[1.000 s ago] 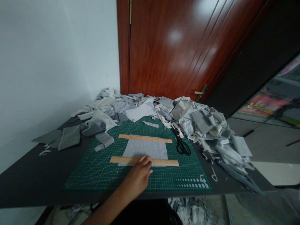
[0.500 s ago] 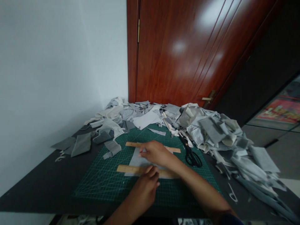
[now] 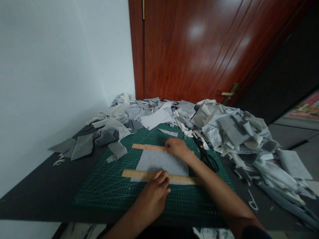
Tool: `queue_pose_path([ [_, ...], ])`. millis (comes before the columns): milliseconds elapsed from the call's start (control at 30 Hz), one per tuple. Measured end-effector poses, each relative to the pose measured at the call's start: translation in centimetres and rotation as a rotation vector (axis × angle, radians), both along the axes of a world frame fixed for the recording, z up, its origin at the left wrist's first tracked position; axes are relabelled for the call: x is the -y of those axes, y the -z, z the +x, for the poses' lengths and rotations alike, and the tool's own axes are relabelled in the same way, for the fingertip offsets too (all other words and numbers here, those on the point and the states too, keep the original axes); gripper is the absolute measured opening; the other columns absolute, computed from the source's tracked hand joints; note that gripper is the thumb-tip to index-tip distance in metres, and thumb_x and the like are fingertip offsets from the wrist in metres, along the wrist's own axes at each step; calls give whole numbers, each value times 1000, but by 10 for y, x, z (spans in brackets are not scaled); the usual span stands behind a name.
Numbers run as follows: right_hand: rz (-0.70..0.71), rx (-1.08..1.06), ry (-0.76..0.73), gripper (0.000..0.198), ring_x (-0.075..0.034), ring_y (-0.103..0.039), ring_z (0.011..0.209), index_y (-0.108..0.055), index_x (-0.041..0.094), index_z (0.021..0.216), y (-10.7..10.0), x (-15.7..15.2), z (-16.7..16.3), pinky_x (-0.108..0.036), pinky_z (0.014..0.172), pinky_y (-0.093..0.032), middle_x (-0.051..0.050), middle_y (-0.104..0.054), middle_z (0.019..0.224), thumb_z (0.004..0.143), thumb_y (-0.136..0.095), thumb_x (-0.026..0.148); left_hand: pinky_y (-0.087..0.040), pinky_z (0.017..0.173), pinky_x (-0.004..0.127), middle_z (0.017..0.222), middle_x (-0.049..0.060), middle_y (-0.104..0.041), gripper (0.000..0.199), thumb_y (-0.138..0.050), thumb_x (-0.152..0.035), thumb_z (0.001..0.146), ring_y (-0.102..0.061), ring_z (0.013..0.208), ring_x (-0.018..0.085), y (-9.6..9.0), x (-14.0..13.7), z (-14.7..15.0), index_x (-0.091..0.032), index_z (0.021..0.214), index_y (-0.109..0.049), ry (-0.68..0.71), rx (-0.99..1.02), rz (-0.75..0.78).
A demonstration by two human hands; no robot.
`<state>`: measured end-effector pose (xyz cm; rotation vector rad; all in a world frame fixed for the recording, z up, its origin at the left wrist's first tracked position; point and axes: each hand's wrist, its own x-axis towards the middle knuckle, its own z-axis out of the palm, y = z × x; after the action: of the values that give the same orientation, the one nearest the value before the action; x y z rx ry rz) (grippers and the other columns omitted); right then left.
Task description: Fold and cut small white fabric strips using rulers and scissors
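A grey piece of fabric [image 3: 161, 161] lies flat on a green cutting mat [image 3: 104, 186]. Across its near edge runs a wooden ruler [image 3: 139, 174], and my left hand [image 3: 156, 191] presses on its middle with bent fingers bunched together. A second, thinner wooden ruler [image 3: 147, 147] lies along the fabric's far edge. My right hand [image 3: 177, 148] is curled at this far ruler, fingertips on it, covering part of its right half. The forearm crosses over the near ruler's right end.
Black-handled scissors [image 3: 208, 159] lie right of my right hand. Heaps of grey and cream fabric scraps [image 3: 231, 129] line the table's back and right side. A narrow scrap [image 3: 168, 132] sits beyond the far ruler. Folded grey pieces [image 3: 83, 145] lie at left.
My right hand has moved away from over the fabric, rightward and back onto the far ruler, uncovering the fabric's middle. My left hand stays on the near ruler. The view has shifted slightly.
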<state>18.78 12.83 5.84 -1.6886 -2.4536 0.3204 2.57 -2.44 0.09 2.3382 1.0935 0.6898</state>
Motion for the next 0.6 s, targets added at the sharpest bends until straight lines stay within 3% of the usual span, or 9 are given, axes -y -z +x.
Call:
queue_pose_path([
  [167, -10, 63, 47, 11, -29, -71, 98, -79, 19, 90, -4, 6, -8, -33, 78, -49, -13, -79, 103, 86, -70, 21, -49, 110, 46, 124, 8, -61, 26, -54, -3, 92, -55, 123, 27, -2, 1, 0, -20, 110, -60, -2, 11, 7],
  [467, -11, 141, 44, 17, -25, -71, 106, -79, 22, 98, -5, 7, -10, -29, 83, -50, -9, -79, 110, 90, -65, 26, -48, 113, 47, 129, 9, -60, 25, -57, -3, 92, -54, 128, 28, -5, 4, 0, -19, 111, -60, -14, -28, 17],
  [600, -4, 168, 59, 20, -27, -71, 106, -79, 20, 99, -9, 13, -13, -31, 82, -50, -12, -79, 110, 93, -61, 26, -48, 112, 44, 126, 8, -61, 23, -60, -2, 91, -55, 125, 26, -7, 4, 1, -18, 108, -61, -15, -34, 9],
])
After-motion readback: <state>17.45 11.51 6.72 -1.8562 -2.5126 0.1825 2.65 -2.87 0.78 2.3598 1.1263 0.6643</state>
